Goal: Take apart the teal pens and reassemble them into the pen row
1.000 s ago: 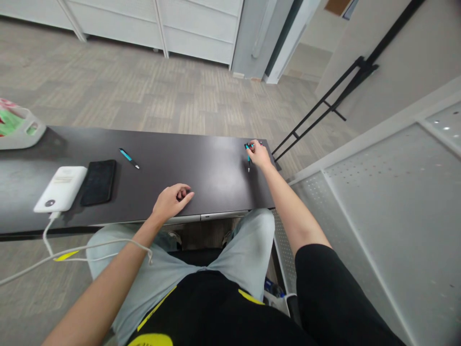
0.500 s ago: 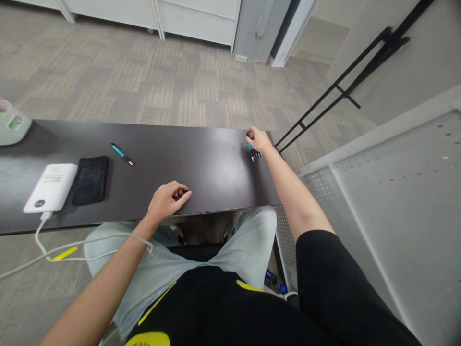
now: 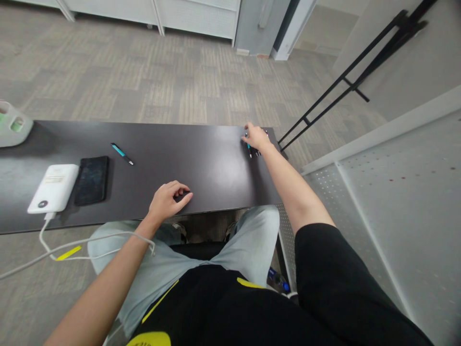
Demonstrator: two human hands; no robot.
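Grey patterned carpet spreads behind the narrow dark desk, which runs across in front of your knees. At its far left sits a pale container with a cut-out grip, partly out of view. Next comes a white power bank, its plugged end turned towards you, presumably so that the white cable can drop straight over the front edge. A dark phone lies flat just beside it, out of the way of the middle.

Further right, one blue-and-black pen lies alone on a slant, its tip towards you and to the right. Your left hand rests near the front edge, fingers loosely curled, thumb apart from them, nothing visible in the grasp — it seems placed there simply for support.

At the far right corner, your right hand bends down over a small group of pens, tips pointing towards you. Your arm is stretched out because that corner lies so far off. The fingers are bent, thumb near the bluish pen at the group's left side; whether they pinch it you cannot tell — knuckles hide the contact, and the count too. Beyond stand a black metal frame and a perforated panel.
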